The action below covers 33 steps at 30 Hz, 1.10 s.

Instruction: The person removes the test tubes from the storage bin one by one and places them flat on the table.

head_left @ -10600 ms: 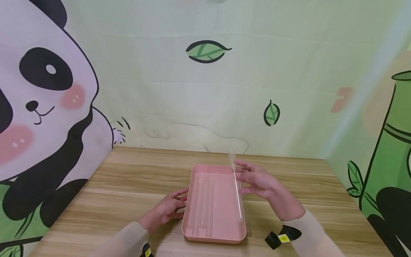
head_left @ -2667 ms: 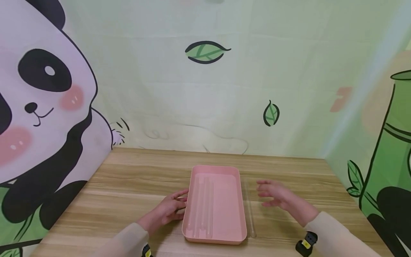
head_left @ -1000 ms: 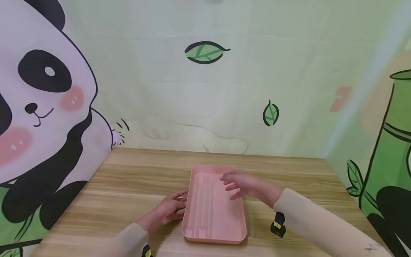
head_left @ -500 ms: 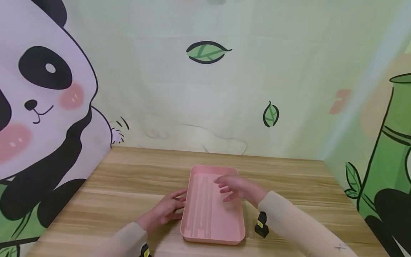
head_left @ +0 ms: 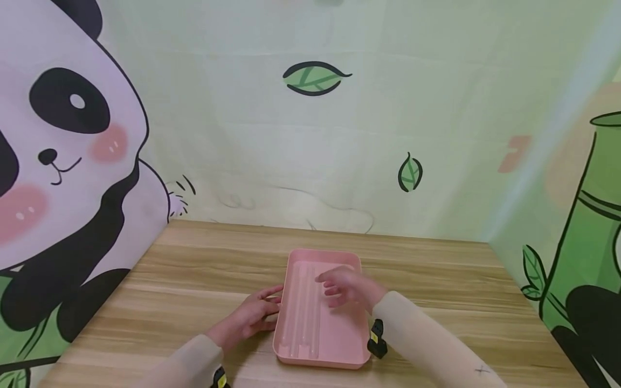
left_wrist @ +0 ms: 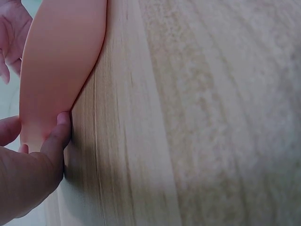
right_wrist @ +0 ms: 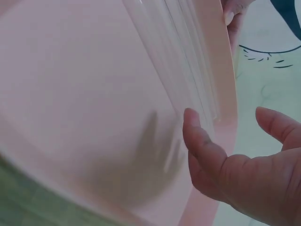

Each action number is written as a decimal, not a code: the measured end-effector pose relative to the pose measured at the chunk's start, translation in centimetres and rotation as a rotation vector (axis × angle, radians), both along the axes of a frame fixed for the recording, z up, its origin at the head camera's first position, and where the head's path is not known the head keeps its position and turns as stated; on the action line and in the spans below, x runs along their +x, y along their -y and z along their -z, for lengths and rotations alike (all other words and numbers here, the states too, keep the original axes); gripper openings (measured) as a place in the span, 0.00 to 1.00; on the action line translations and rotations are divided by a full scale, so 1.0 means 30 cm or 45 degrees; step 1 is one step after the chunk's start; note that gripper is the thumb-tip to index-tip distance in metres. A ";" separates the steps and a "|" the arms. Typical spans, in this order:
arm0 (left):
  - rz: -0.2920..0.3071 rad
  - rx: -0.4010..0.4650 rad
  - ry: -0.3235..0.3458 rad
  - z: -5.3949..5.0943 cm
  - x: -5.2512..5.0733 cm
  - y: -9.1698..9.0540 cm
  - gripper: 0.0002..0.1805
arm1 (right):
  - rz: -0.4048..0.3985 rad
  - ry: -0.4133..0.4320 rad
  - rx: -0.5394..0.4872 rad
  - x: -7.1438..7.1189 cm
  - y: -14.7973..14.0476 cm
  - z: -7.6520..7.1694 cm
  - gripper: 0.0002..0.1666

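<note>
A pink rectangular tray (head_left: 343, 339) lies on the wooden table, with several clear tubes (head_left: 304, 318) side by side along its left half. My left hand (head_left: 254, 312) rests its fingers against the outer left wall; the left wrist view shows its fingertips (left_wrist: 62, 118) touching the pink side (left_wrist: 63, 56) near the tabletop. Over the tray's middle, my right hand (head_left: 345, 286) hovers with loosely bent fingers and holds nothing. In the right wrist view its fingertips (right_wrist: 191, 117) come close to the tubes (right_wrist: 176, 52); whether they touch, I cannot tell.
The wooden table (head_left: 218, 258) extends on both sides of the tray. Behind it hangs a pale green cloth (head_left: 242, 134) printed with a panda and leaves. A black wrist device (head_left: 377, 338) hangs by the tray's right rim.
Earlier, my right hand held a clear tube at the tray's right side, and this tube then lay on the table. The right hand has since moved left over the tray; the left hand stays put.
</note>
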<state>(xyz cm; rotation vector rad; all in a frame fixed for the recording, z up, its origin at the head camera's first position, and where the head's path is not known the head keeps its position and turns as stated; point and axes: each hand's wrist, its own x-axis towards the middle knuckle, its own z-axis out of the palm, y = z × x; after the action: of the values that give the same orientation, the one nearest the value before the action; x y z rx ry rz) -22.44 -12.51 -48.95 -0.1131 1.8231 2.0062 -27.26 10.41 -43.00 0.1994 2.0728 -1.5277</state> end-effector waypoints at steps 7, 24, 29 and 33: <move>0.007 0.000 -0.005 -0.001 -0.001 0.003 0.36 | 0.066 0.016 0.036 -0.011 0.019 0.016 0.27; -0.009 0.001 -0.005 0.008 -0.006 0.001 0.34 | 0.152 0.032 0.102 -0.006 0.062 0.051 0.21; -0.015 -0.004 -0.007 0.004 -0.007 -0.003 0.35 | 0.171 0.007 0.092 0.007 0.071 0.053 0.19; -0.011 0.004 -0.010 0.005 -0.007 -0.002 0.36 | 0.150 -0.050 0.114 0.022 0.078 0.056 0.18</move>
<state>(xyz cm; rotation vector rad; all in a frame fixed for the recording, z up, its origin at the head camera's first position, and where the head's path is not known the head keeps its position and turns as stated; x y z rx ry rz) -22.65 -12.44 -49.10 -0.1122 1.8272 2.0178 -26.60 8.08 -44.69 0.3333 2.1968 -1.5192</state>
